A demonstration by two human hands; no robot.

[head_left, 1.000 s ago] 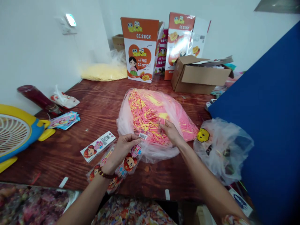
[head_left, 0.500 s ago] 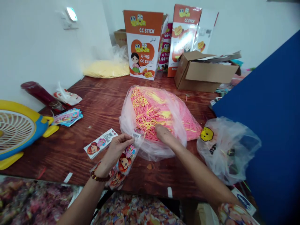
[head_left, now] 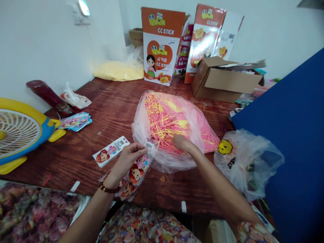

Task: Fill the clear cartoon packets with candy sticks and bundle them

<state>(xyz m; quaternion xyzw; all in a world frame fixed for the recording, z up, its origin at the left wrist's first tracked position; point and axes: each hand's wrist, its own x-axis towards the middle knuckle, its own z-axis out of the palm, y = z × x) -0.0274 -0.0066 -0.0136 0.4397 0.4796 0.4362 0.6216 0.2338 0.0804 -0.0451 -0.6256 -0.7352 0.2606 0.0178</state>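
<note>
Pinching a printed packet [head_left: 138,170] beside an open plastic bag [head_left: 138,123] of thin pink-and-yellow sticks [head_left: 162,130].
The left hand [head_left: 126,158] grips the packet near its barcode end, at the bag's near-left edge — the film looks light, floppy and slippery, so an edge pinch suits it; the sticks, probably light and snappable, would be best held mid-length. The right hand [head_left: 183,143] lies knuckles up over them, forearm slanting in — fingertips hidden, so I cannot tell its grip.
</note>
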